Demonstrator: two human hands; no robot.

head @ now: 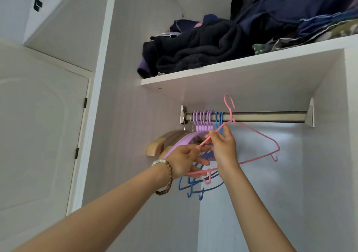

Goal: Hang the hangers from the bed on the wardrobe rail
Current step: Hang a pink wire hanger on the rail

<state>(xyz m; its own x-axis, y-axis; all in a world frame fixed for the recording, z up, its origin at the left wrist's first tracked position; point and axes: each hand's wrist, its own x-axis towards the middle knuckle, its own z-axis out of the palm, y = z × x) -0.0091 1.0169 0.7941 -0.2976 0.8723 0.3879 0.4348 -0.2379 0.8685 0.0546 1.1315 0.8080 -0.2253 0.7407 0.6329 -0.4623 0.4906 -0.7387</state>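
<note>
One steel rail (271,116) beneath a white wardrobe shelf (232,65)

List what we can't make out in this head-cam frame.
Head view only:
- Grip of the left hand: it covers the pink hanger's left end.
- Count of blue hangers: the right hand and left hand overlap them.
- Count of wooden hangers: purple hangers hide most of them.
- Bed: outside the frame; hangers left there unknown.
</note>
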